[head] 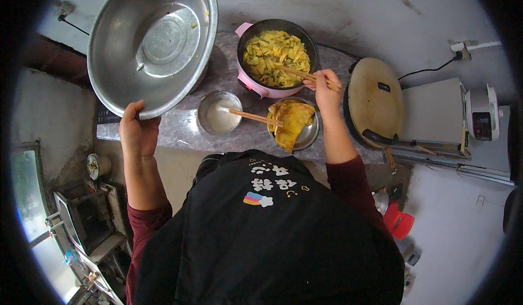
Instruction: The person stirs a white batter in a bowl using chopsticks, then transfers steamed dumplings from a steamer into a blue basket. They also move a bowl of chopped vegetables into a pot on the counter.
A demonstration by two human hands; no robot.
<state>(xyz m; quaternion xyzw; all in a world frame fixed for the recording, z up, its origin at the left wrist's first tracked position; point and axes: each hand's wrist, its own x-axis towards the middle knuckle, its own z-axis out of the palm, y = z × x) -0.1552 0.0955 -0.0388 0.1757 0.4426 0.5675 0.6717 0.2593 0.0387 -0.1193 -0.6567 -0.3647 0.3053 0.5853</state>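
Observation:
My left hand grips the rim of a large metal basin, which is tilted so its inside shows; a few small food scraps cling to it. My right hand holds wooden chopsticks, their tips in the sliced yellow-green vegetables that fill a pink electric pan. Below the pan, folded yellow flatbreads or pancakes lie on a metal plate. Left of them stands a metal bowl with a whitish content. A second pair of chopsticks reaches from this bowl to the pancakes.
A round electric griddle with its lid down stands right of the pan on the marbled counter. Farther right is a white rice cooker. A wall runs behind the counter, with a power cord plugged in at the right.

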